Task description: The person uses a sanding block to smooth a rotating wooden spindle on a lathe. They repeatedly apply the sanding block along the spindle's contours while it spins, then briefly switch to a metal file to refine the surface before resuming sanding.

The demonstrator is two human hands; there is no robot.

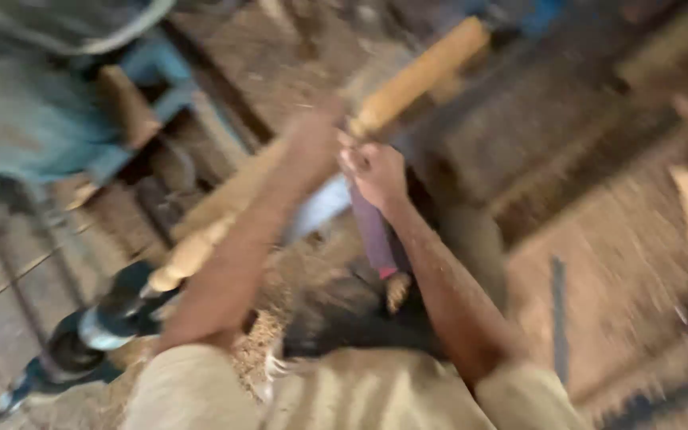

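The frame was heavily blurred, so fine detail could not be read. A long pale wooden spindle (296, 159) ran diagonally from the lower left of the frame to the upper centre, mounted at its lower end in a dark lathe head (93, 330). Sawdust (280, 295) lay heaped below it at centre.

The left hand (312, 135) rested over the spindle near mid-frame; whether its fingers were closed around the wood or merely laid flat on it could not be told. The right hand (376, 171), just beside it, was closed around the upper end of a long tool with a purplish-red handle (374, 235) and a pale blade-like part (320, 209) — the tool reached down toward the lower centre.

Hazards, as judged from this position:
- Bare skin lay against the workpiece. If the spindle turned, a finger could be dragged or burned.
- The tool sat close under both hands — a catch in the wood could kick it back toward the wrist.
- Loose shavings underfoot could cause a slip.
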